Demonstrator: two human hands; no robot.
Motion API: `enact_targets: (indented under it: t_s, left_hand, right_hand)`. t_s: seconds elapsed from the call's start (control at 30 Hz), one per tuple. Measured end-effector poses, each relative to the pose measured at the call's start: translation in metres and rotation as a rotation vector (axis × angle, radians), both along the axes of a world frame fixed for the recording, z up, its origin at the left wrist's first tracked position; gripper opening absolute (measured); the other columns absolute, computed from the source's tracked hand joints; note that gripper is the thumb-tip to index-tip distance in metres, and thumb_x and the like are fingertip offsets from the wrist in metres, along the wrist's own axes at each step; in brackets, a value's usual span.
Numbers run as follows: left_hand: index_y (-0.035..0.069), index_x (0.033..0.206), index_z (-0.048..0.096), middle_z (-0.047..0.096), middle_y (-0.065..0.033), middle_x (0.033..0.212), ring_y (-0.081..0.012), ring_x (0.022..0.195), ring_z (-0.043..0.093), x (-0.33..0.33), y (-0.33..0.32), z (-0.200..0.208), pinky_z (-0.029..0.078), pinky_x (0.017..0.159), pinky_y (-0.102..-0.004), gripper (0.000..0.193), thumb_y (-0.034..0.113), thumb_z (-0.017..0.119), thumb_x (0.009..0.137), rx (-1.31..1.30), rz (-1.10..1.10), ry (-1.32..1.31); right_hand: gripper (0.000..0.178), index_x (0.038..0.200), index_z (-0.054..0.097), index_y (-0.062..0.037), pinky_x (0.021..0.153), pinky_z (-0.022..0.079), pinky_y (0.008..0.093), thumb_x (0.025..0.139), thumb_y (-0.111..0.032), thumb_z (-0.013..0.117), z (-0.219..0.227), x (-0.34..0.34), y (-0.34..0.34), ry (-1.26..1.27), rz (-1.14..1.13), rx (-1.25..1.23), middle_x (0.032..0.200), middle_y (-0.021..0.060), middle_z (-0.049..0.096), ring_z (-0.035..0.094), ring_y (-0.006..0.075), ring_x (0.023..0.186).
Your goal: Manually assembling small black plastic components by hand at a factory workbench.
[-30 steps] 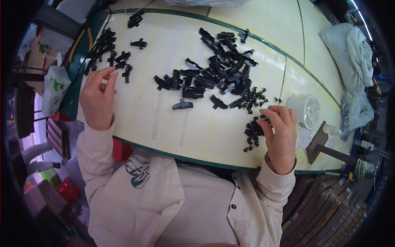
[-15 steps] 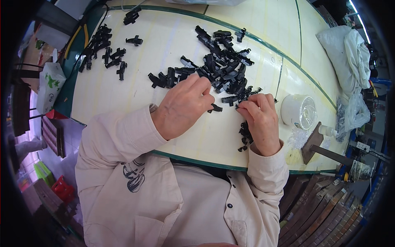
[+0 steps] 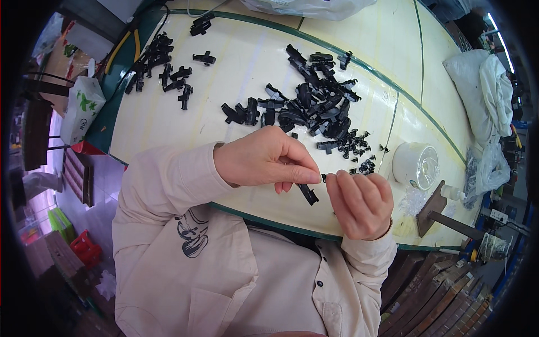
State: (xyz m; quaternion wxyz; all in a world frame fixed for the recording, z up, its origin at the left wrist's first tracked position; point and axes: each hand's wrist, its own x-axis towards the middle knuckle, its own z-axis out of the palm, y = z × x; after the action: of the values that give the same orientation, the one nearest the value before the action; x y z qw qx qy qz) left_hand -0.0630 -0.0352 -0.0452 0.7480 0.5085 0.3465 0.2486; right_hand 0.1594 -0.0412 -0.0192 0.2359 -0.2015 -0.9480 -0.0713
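My left hand (image 3: pixel 269 160) is closed around a black plastic part (image 3: pixel 307 194), whose lower end sticks out below the fingers. Facing it, my right hand (image 3: pixel 362 205) is curled, its thumb and forefinger pinching a small black plastic piece (image 3: pixel 324 178). The fingertips of both hands nearly meet over the near part of the table. Just beyond them lies a heap of larger black plastic parts (image 3: pixel 320 106). Several tiny black pieces (image 3: pixel 355 145) are scattered between that heap and my right hand.
More black parts (image 3: pixel 154 56) lie at the table's far left. On the right stand a white roll (image 3: pixel 412 165) in clear wrap and a brown metal stand (image 3: pixel 430 208). A white sack (image 3: pixel 469 84) rests by the right edge, and a plastic bag (image 3: pixel 306 7) at the back.
My right hand has drawn back from the tiny pieces toward me. My left hand has come right and nearer, and the two now meet. The head view has shifted slightly.
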Motion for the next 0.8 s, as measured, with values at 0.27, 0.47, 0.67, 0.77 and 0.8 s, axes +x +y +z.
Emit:
enact_targets:
  t_s: [0.27, 0.47, 0.67, 0.77, 0.8]
  left_hand:
    - [-0.002, 0.090, 0.066, 0.060, -0.0022, 0.066, -0.0061, 0.053, 0.054, -0.005, 0.000, 0.000, 0.045, 0.049, -0.0199, 0.018, 0.015, 0.062, 0.085, -0.151, -0.057, 0.006]
    - [-0.001, 0.089, 0.067, 0.060, -0.0020, 0.067, -0.0060, 0.053, 0.054, 0.001, -0.004, 0.000, 0.044, 0.048, -0.0197, 0.015, 0.012, 0.064, 0.083, -0.067, 0.149, -0.062]
    - [-0.002, 0.090, 0.066, 0.061, -0.0038, 0.074, -0.0068, 0.056, 0.056, 0.003, -0.005, 0.000, 0.046, 0.050, -0.0193, 0.014, 0.010, 0.064, 0.084, -0.014, 0.137, -0.074]
    - [-0.002, 0.091, 0.066, 0.062, -0.0042, 0.074, -0.0071, 0.058, 0.057, 0.006, 0.001, 0.000, 0.047, 0.053, -0.0191, 0.014, 0.009, 0.064, 0.084, 0.033, 0.079, -0.079]
    - [-0.003, 0.091, 0.066, 0.063, -0.0051, 0.075, -0.0073, 0.060, 0.058, 0.005, 0.001, 0.001, 0.048, 0.054, -0.0193, 0.013, 0.008, 0.065, 0.083, 0.001, 0.090, -0.013]
  right_hand:
    - [0.022, 0.089, 0.065, 0.0019, 0.064, 0.052, 0.0308, 0.067, 0.002, 0.064, -0.008, -0.008, 0.000, 0.122, 0.048, -0.242, 0.093, 0.0122, 0.062, 0.060, 0.0215, 0.075]
    - [0.026, 0.095, 0.063, 0.0029, 0.066, 0.054, 0.0279, 0.070, 0.010, 0.066, -0.021, -0.008, -0.002, 0.477, -0.098, -0.695, 0.092, 0.0142, 0.064, 0.065, 0.0238, 0.079]
    - [0.024, 0.094, 0.064, 0.0024, 0.067, 0.054, 0.0274, 0.070, 0.008, 0.067, -0.016, -0.005, 0.000, 0.498, -0.083, -0.739, 0.092, 0.0134, 0.064, 0.065, 0.0232, 0.078]
    - [0.023, 0.092, 0.065, 0.0020, 0.067, 0.054, 0.0276, 0.070, 0.008, 0.067, -0.012, -0.002, -0.001, 0.473, -0.115, -0.734, 0.092, 0.0137, 0.064, 0.065, 0.0232, 0.078]
    - [0.022, 0.091, 0.065, 0.0019, 0.067, 0.054, 0.0277, 0.070, 0.008, 0.067, -0.010, 0.000, -0.001, 0.459, -0.117, -0.735, 0.092, 0.0139, 0.064, 0.065, 0.0230, 0.078]
